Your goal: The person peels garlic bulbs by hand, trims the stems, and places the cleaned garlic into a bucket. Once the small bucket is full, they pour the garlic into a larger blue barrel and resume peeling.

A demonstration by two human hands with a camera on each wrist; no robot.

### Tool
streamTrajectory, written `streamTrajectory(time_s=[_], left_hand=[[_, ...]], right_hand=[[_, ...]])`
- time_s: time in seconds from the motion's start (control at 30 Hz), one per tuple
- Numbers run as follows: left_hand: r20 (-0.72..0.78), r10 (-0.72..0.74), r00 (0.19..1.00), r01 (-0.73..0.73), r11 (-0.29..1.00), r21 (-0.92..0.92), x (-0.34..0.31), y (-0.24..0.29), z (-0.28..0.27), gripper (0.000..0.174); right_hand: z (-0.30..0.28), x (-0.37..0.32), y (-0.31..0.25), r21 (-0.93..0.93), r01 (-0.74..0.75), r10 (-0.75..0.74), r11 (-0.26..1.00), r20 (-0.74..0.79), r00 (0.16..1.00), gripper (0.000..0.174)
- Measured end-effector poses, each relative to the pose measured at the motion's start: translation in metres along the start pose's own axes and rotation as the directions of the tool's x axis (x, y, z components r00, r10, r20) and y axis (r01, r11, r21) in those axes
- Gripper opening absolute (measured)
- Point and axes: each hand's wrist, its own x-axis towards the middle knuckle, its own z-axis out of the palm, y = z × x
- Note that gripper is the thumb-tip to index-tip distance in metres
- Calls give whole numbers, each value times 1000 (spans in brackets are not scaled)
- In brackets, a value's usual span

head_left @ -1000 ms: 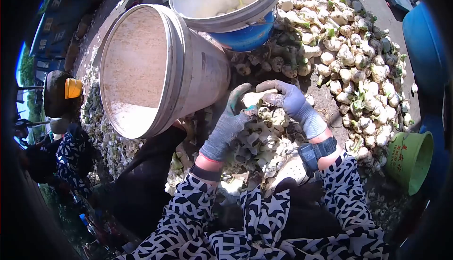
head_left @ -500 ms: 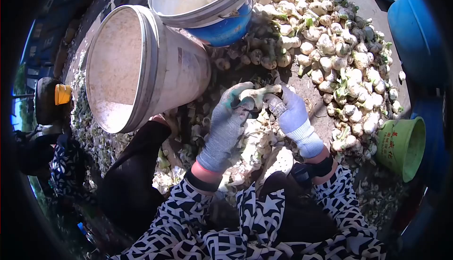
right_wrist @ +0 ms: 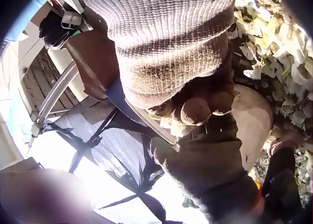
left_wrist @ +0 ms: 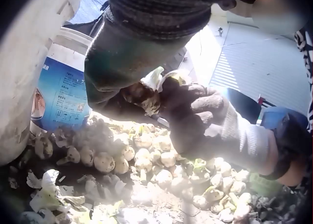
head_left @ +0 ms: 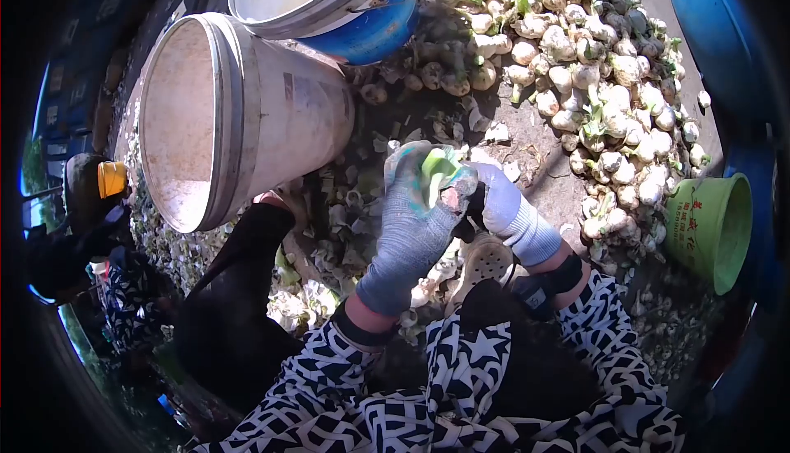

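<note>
In the head view the gloved left hand (head_left: 415, 227) grips a garlic bulb, with its pale green stem (head_left: 442, 165) showing between thumb and fingers. Against it, on the right, is the gloved right hand (head_left: 512, 213), fingers curled. The left wrist view shows the dirty root side of the bulb (left_wrist: 146, 98) at the left hand (left_wrist: 132, 57), beside the right hand's bent fingers (left_wrist: 203, 106). A thin pale edge (left_wrist: 163, 121) shows under those fingers; what it belongs to is unclear. Seen from the right wrist, the left hand (right_wrist: 205, 165) meets the right hand (right_wrist: 171, 62).
A large white bucket (head_left: 288, 120) lies tipped at the left, beside a white-and-blue bucket (head_left: 366, 29). Garlic bulbs (head_left: 617, 107) are heaped at the right, near a green bucket (head_left: 708, 231). Peelings (head_left: 304, 301) litter the ground around the shoe (head_left: 484, 264). Another person (head_left: 132, 297) is at far left.
The bulb, whose stem stretched across to the right hand, is now turned within the left hand, stem up. The right hand has come in lower against it. The head view has shifted.
</note>
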Motion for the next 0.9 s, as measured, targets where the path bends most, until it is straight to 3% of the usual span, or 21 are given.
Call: streamTrajectory(time_s=[0.03,0.07,0.1,0.13,0.2,0.23,0.27,0.33,0.4,0.43,0.47,0.53,0.57,0.6,0.63,0.67,0.7,0.73,0.8,0.87,0.9], left_hand=[[133,-217,967,251,901,-355,0,-2,-4,33],[262,-425,866,480,560,-676,8,11,-10,25],[313,-458,832,554,654,-515,17,18,-17,24],[353,-498,792,604,723,-335,24,21,-23,24],[308,-411,858,510,744,-432,19,9,-23,24],[366,-325,872,479,716,-507,23,16,-30,27],[413,-233,881,451,677,-582,26,20,-35,29],[417,-140,898,354,793,-496,31,19,-38,33],[370,253,894,-183,959,-215,33,22,-39,38],[399,67,915,158,848,-505,27,17,-39,33],[483,-138,865,445,658,-608,24,29,-45,36],[385,-84,919,357,592,-723,19,20,-44,32],[387,55,920,262,648,-715,27,13,-48,38],[382,64,922,250,654,-714,28,13,-48,38],[371,17,928,265,670,-693,29,15,-48,44],[363,-30,931,284,685,-671,31,18,-48,51],[433,-197,880,473,462,-750,36,21,-50,47],[532,-174,828,560,289,-777,38,12,-54,50],[560,-134,818,565,368,-738,38,13,-54,56],[542,-73,837,504,488,-713,36,21,-50,57],[517,-7,856,418,600,-683,37,27,-49,59]], right_hand=[[1,-4,3,-170,250,-245,953,46,968,13],[6,-7,1,-320,485,-469,814,132,874,12],[10,-11,-6,140,149,-150,979,-9,989,14],[15,-15,-17,585,-190,217,788,25,976,18],[-1,-17,-9,674,-143,102,725,100,990,24],[12,-20,-20,553,-72,183,830,-148,972,28],[-6,-25,-4,514,-72,116,855,-54,992,30],[-12,-34,8,449,-77,89,890,-5,996,31],[-24,-45,16,480,-124,105,868,67,992,37],[-24,-50,13,490,-131,113,862,68,991,37],[-22,-54,1,556,-98,85,825,50,995,36],[-43,-64,15,718,-95,86,690,49,995,32],[-52,-63,19,294,-221,190,930,128,973,35],[-58,-60,21,-205,-279,311,938,145,939,38],[-22,-50,-18,-618,-461,641,636,92,762,47],[-12,-46,0,-932,-67,506,356,131,852,52],[-12,-47,3,-966,-97,514,238,41,857,54],[3,-43,-17,-985,-129,514,115,-52,856,56],[7,-40,-36,-862,-192,216,470,-99,971,53],[13,-32,-49,-597,21,-85,802,-79,993,34],[14,-24,-52,-599,77,-146,797,-67,987,33]])
